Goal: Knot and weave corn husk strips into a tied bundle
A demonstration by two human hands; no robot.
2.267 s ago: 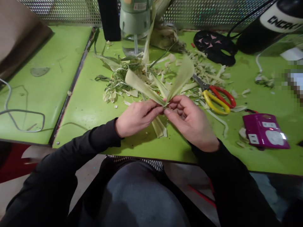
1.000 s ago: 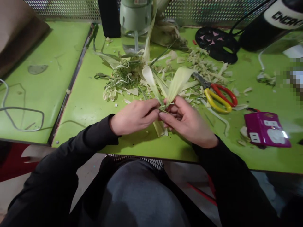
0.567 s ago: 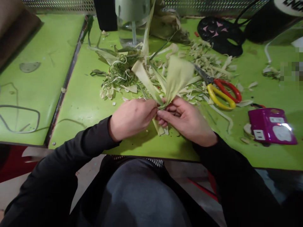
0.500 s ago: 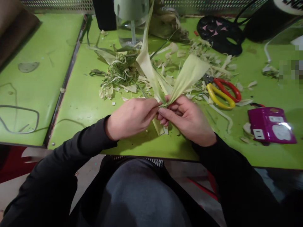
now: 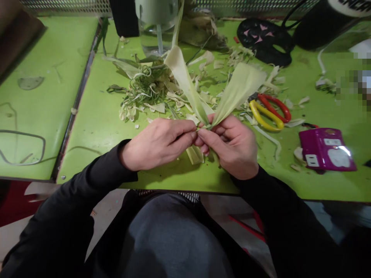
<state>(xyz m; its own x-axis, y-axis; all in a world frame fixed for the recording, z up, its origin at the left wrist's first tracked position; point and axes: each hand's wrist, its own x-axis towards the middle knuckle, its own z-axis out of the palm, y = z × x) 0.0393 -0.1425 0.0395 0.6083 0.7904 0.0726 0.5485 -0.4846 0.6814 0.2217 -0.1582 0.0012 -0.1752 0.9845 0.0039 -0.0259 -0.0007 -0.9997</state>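
Head view: left hand [image 5: 158, 143] and right hand [image 5: 232, 144] each pinch smooth, tapered pale-green leaf strips [image 5: 185, 83].

Little can be read. On the black container [image 5: 321, 29] at the desk's [image 5: 95, 127] far right corner, a white band [image 5: 352, 4] carries dark capitals, cut by the picture's top edge and illegible. The purple box [image 5: 326, 148] near the right edge bears white labels [image 5: 310, 160], their print too small to read.
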